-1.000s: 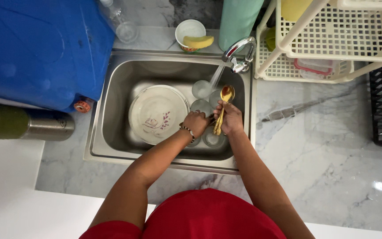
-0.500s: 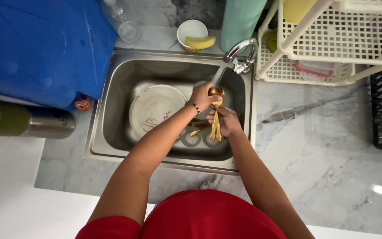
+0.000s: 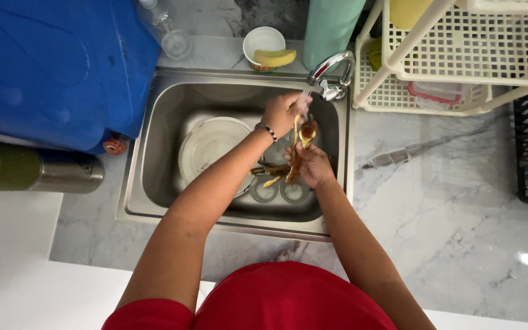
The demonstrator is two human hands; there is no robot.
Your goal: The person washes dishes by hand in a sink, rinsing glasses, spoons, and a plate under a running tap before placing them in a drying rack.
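Since a second ago the gold spoon (image 3: 304, 137) has tipped bowl-up under the faucet (image 3: 331, 70) stream — rinsing looks underway. The right hand (image 3: 313, 166) grips its handle over the sink (image 3: 154, 140); the left hand (image 3: 285, 111) — fingers curled — rubs the bowl.

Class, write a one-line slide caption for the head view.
Over a steel sink, the right hand holds golden spoons under the tap; the left hand rubs them.

Seen from above, a person in red stands at a steel sink (image 3: 154, 177). The right hand (image 3: 313, 165) holds golden spoons (image 3: 300, 146) under the running tap (image 3: 331, 70); the left hand (image 3: 285, 113) touches their bowls. A white plate (image 3: 209, 150) lies in the basin.
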